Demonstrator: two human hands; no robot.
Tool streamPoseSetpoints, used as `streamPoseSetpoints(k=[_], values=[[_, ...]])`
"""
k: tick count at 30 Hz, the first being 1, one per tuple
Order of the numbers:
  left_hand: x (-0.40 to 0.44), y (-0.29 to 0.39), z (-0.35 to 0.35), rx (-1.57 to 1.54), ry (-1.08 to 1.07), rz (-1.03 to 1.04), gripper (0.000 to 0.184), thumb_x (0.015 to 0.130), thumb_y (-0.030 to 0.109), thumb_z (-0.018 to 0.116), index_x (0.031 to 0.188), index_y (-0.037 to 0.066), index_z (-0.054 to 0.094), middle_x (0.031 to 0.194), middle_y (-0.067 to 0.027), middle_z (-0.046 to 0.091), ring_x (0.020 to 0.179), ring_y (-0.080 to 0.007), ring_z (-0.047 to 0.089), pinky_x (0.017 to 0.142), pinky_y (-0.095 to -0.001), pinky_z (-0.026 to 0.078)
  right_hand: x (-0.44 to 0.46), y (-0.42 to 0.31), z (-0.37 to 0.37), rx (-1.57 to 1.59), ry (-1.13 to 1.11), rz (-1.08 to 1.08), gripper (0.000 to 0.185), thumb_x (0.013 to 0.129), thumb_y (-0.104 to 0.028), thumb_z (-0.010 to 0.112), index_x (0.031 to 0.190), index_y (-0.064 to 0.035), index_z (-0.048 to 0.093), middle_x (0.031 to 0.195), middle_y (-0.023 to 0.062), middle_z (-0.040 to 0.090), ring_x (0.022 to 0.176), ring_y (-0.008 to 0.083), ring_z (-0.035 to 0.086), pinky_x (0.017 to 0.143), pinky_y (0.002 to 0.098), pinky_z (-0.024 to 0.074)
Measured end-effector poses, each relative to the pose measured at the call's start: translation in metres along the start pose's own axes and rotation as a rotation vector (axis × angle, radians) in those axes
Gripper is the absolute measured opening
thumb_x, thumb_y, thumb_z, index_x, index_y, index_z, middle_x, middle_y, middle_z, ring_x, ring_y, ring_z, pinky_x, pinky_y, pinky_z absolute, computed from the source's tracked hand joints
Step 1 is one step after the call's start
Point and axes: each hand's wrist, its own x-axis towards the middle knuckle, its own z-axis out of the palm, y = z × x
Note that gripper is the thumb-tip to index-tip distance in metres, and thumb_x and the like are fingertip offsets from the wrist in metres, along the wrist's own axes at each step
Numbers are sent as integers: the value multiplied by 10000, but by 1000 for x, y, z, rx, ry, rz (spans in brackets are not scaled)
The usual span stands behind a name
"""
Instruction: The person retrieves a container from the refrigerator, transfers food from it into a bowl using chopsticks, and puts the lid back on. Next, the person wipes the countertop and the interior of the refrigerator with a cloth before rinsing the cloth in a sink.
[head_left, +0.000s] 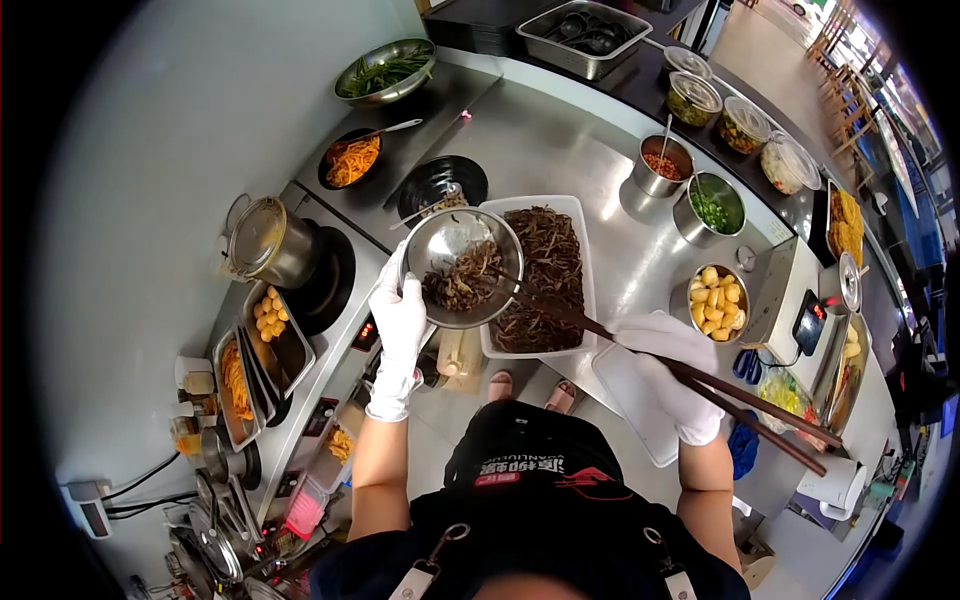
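Observation:
My left hand (400, 312), in a white glove, grips the left rim of a steel bowl (426, 240). Dark shredded food (468, 283) lies in the bowl. Long brown chopsticks (690, 372) are held in my gloved right hand (664, 352), their tips in the bowl's food. The bowl overlaps the left edge of a white rectangular tub (590, 290) filled with dark brown strands (548, 250). Behind the bowl stands a black plate (465, 172) with a spoon and some food on it.
Orange shreds (352, 160) and a bowl of greens (385, 75) stand at the back left. A lidded pot (268, 240) is on the left. Right are steel pots of red food (662, 167), green pieces (712, 210) and yellow chunks (717, 302), plus a scale (780, 290).

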Motion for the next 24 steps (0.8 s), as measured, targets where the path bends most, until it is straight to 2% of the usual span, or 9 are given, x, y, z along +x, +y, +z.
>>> streamPoseSetpoints(k=[3, 6, 10, 11, 13, 15, 19, 20, 24], values=[[2, -16, -10, -47, 12, -47, 385, 835, -57, 446, 1197, -26, 574, 1099, -117, 635, 1004, -160, 579, 908, -273, 427, -13, 16, 1, 174, 233, -76, 177, 753, 17, 580, 911, 66, 644, 984, 196, 645, 874, 291, 624, 827, 340, 482], [5, -32, -24, -45, 24, -88, 319, 876, -47, 466, 1172, -40, 587, 1043, -67, 653, 917, -107, 573, 837, -243, 451, -19, 24, 5, 111, 422, 97, 160, 785, 3, 573, 911, 65, 649, 963, 187, 643, 914, 277, 613, 845, 338, 471], [-1, -52, -44, 21, 62, -37, 335, 865, -53, 457, 1176, -38, 580, 1067, -84, 654, 930, -115, 584, 854, -247, 444, -9, 41, 28, -146, 171, 223, 151, 807, 14, 577, 934, 47, 652, 993, 143, 654, 934, 254, 606, 854, 317, 464], [-4, -55, -49, 72, 57, -16, 369, 848, -16, 472, 1208, -41, 548, 1097, -171, 649, 1003, -195, 610, 903, -283, 429, -7, 37, 39, -48, 138, 232, 151, 791, 17, 602, 931, 34, 655, 974, 141, 657, 972, 282, 601, 868, 340, 468], [-8, -63, -53, 212, 90, 67, 402, 825, -26, 471, 1219, -24, 546, 1088, -191, 645, 945, -210, 634, 855, -284, 455, -17, 78, 66, 51, 108, 119, 159, 769, 1, 636, 926, 16, 654, 956, 122, 660, 1020, 293, 592, 882, 354, 472], [-12, -70, -56, 243, 38, -82, 421, 807, -31, 474, 1221, -9, 551, 1054, -203, 649, 881, -224, 650, 796, -288, 476, -11, 84, 83, -102, 39, 115, 163, 761, -10, 651, 923, 6, 645, 946, 103, 659, 1041, 298, 587, 887, 363, 478], [-17, -84, -53, 330, -7, -118, 438, 789, -34, 481, 1216, 12, 564, 945, -195, 667, 724, -224, 652, 681, -296, 494, 9, 107, 110, -258, 31, -98, 121, 731, -14, 670, 844, -8, 627, 905, 82, 653, 979, 296, 590, 841, 360, 490], [-18, -86, -47, 259, 60, -3, 431, 786, -30, 489, 1207, 10, 571, 857, -173, 668, 662, -218, 625, 662, -290, 489, 11, 112, 113, -269, 44, -77, 104, 731, -7, 668, 826, -9, 624, 885, 80, 651, 945, 293, 593, 820, 355, 497], [-20, -81, -42, 292, 4, -169, 316, 823, -10, 504, 1126, -23, 597, 865, -166, 676, 722, -187, 634, 682, -296, 481, 24, 104, 112, -213, 17, 51, 104, 749, -55, 674, 843, -29, 637, 875, 76, 657, 837, 275, 628, 757, 344, 515]])
